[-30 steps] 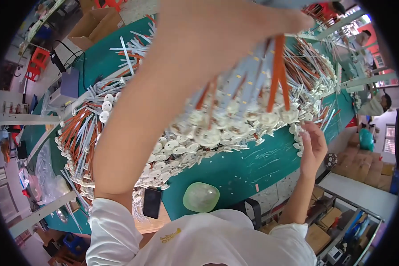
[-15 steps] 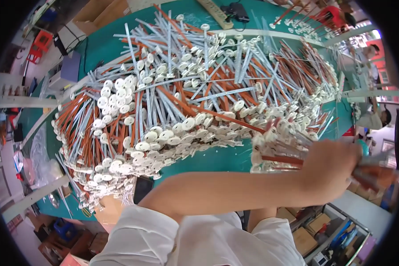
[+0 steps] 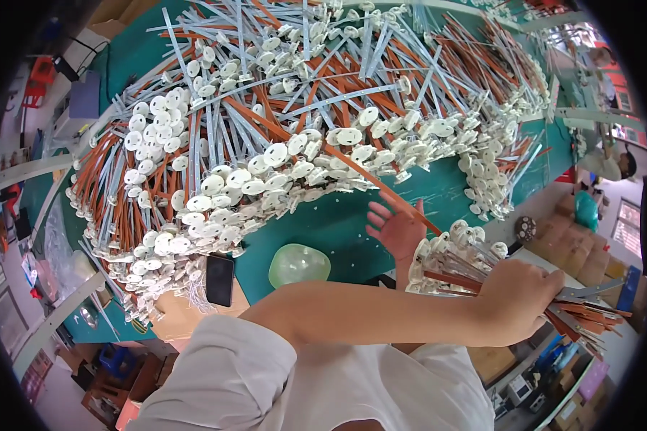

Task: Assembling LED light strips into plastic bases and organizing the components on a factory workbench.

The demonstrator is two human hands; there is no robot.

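grip of the left hand (image 3: 519,305), closed round one bundle of disc-ended strips (image 3: 449,248), has swung from above the large heap (image 3: 277,154) to its near right, apparently setting that bundle apart, while the right hand (image 3: 399,231) spreads empty off the heap's near edge, one phone (image 3: 220,280) and one bowl (image 3: 300,266) along it, its pieces uncountable.

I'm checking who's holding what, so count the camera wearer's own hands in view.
2: the left hand, at the picture's right, gripping a bunch of strips; the right hand, open, left of that bunch. Neither is fully hidden.
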